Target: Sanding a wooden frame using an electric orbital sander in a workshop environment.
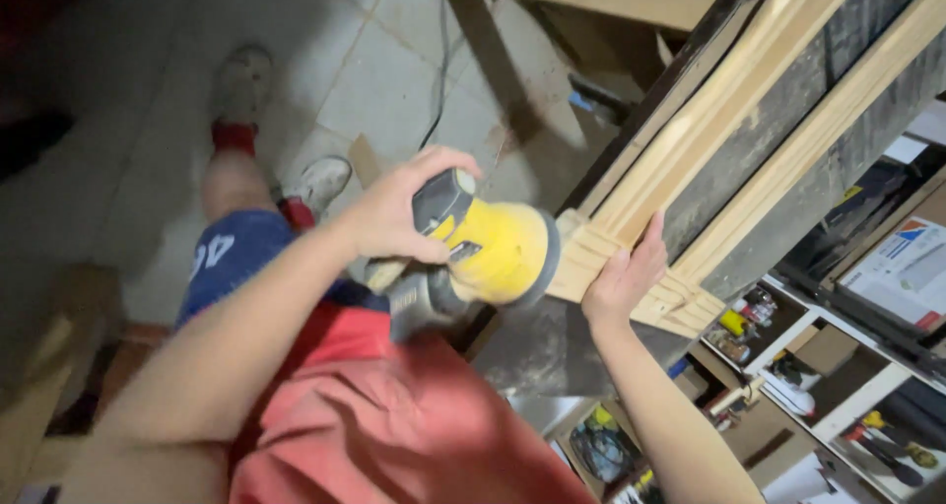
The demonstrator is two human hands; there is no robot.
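Note:
My left hand (392,211) grips the grey handle of a yellow power sander (490,246). The sander's round pad presses against the end of a bundle of pale wooden moulding strips (611,238). My right hand (624,279) lies flat on those strips just beside the sander, fingers pointing up along them. The strips run diagonally up to the right, lying on a dark, worn workbench (778,130).
Below are my red shirt, blue shorts and shoes on a tiled floor (394,61), where a black cable (439,80) trails. Shelves (838,366) at the lower right hold tools, small bottles and boxes. Timber leans at the top.

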